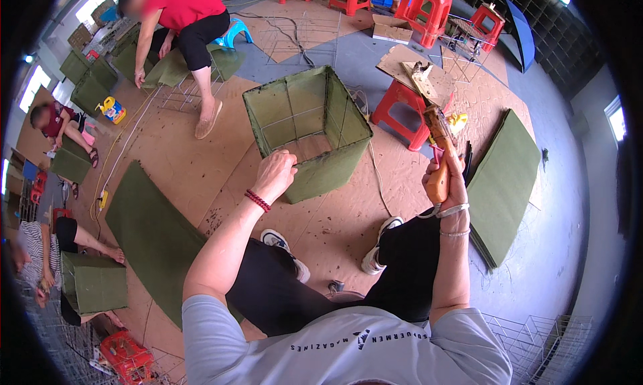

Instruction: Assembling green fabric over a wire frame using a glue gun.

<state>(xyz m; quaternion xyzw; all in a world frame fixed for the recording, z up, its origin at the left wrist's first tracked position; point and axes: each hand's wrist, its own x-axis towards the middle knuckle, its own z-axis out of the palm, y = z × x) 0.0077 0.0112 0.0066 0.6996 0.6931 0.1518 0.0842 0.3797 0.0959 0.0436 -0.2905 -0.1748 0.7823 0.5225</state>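
An open-topped green fabric box [328,174] on a wire frame stands on the floor in front of my feet. My left hand [276,176] is closed on its near rim, close to the left corner. In my right hand [447,173], wrapped round the orange handle, is a glue gun [439,134] with a dark, crusted front. It points up and away, to the right of the box. Beyond its tip, a red stool [400,110] carries a piece of cardboard [418,77] stained with dark residue.
Green fabric sheets lie at left [157,231] and in a stack at right [512,177]. A cord [378,177] runs over the cardboard floor cover [228,164]. Co-workers sit at left; one in red [191,10] bends over green fabric. Red stools [425,13] and a blue umbrella [521,37] stand farther back.
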